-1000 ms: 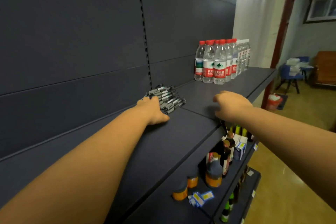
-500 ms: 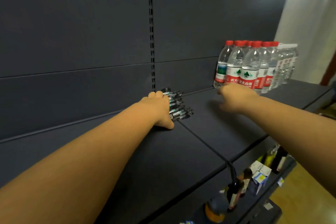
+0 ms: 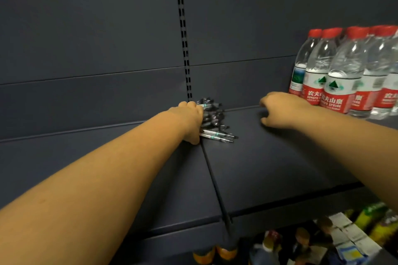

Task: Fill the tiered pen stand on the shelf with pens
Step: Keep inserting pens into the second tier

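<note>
The dark shelf carried water bottles far right. The pile of pens lay against the back panel, long axes pointing right. The left hand rested on it, grip hidden; the right hand hovered loosely curled, farther off.

Hidden grip, cropped bottles

The left hand covers the near ends of the pens, hiding its fingers; water bottles run off the right edge.

shelf: dark, flat | pens piled at back | water bottles right
</note>
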Demonstrator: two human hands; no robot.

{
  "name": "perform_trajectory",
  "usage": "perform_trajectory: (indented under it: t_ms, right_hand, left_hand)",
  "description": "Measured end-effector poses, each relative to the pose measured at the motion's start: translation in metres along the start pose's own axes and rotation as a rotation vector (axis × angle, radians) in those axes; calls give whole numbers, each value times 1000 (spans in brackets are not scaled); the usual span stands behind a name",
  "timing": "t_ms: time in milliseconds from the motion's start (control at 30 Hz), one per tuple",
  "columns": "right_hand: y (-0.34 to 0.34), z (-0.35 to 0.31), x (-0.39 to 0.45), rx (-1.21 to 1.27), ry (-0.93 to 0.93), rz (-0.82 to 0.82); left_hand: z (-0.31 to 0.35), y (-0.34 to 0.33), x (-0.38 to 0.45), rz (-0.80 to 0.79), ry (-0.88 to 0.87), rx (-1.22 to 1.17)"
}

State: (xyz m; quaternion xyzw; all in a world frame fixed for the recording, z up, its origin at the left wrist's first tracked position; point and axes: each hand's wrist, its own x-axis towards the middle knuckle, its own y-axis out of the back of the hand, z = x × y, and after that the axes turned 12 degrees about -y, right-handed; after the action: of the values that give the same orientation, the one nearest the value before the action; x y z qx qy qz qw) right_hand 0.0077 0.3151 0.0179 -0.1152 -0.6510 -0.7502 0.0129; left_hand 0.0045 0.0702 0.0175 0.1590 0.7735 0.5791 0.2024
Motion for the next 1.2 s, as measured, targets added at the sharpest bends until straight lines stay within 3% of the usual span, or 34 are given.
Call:
perform_trajectory:
  t_ms: [233,467,700,967,1200]
  right_hand:
    - [-6,21,15,33,46,-19]
    - [-3,23,16,42,85,-13]
    - [4,27,12,45,80,-7]
    - [1,26,7,64,96,1]
    - [1,16,3,138,74,56]
  left_hand:
    - [7,-5,11,-36,13,105]
    - [8,-16,3,101,-22,236]
    - [6,-25,-10,256,-34,166]
    - [7,-24,-23,321,-59,131]
    - [6,-23,-36,441,88,-90]
